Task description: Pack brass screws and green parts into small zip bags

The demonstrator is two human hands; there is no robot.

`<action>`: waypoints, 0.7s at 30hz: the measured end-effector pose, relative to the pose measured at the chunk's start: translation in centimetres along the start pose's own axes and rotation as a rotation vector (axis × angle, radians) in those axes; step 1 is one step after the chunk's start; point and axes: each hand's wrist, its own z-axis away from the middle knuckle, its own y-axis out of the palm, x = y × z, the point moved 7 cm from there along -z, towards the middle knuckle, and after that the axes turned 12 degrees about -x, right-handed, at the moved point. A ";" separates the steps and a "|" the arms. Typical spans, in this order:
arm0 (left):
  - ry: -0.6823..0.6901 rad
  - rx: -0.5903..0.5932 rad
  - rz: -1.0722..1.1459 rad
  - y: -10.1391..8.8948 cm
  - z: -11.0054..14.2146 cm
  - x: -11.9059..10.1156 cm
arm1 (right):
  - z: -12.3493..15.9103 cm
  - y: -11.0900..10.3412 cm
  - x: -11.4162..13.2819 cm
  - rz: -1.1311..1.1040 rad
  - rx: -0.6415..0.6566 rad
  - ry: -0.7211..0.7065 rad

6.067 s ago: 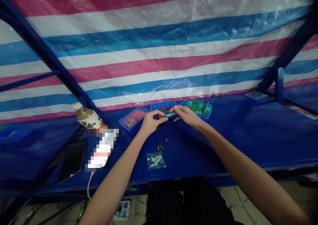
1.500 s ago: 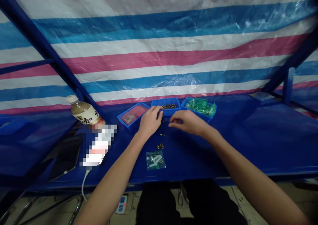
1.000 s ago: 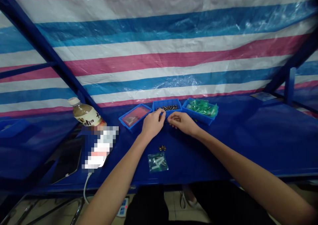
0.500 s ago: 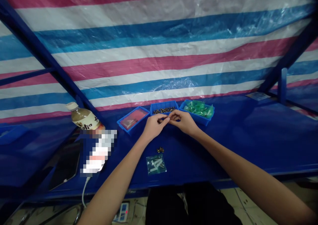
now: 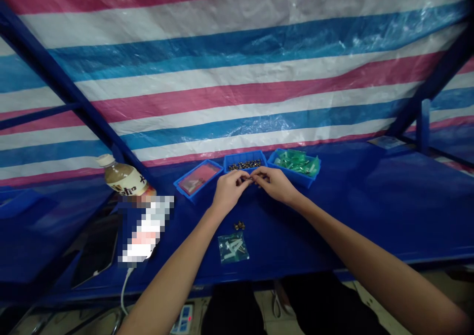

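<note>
My left hand and my right hand meet fingertip to fingertip just in front of the middle blue bin. Both are closed in a pinch, and whatever lies between the fingers is too small to make out. Small brass-coloured metal pieces fill that bin. Nearer me, a little cluster of similar metal pieces lies on the blue table. Just below it is a clear plastic bag with white plugs and what look like screws inside.
A left blue bin holds a reddish sheet and a small bag; a right blue bin holds green-tinted bags. On the left stand a drink bottle, a blurred-out object with a white cable, and a dark tablet. Striped sheeting hangs behind.
My fingers have shifted slightly, with the right fingertips now lower and closer to the left ones. The view has moved a little, and my legs have spread apart. The bins and bag stay put.
</note>
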 end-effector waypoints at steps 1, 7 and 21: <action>0.016 -0.009 -0.005 -0.1 0.0 -0.1 | 0.1 0.1 0.1 0.023 0.015 -0.007; 0.057 0.017 0.019 -0.2 -0.1 -0.5 | 0.2 0.0 0.9 0.139 0.016 -0.107; 0.080 -0.009 -0.387 -1.5 -0.4 -1.0 | -1.9 -2.3 0.8 0.482 -0.225 -0.166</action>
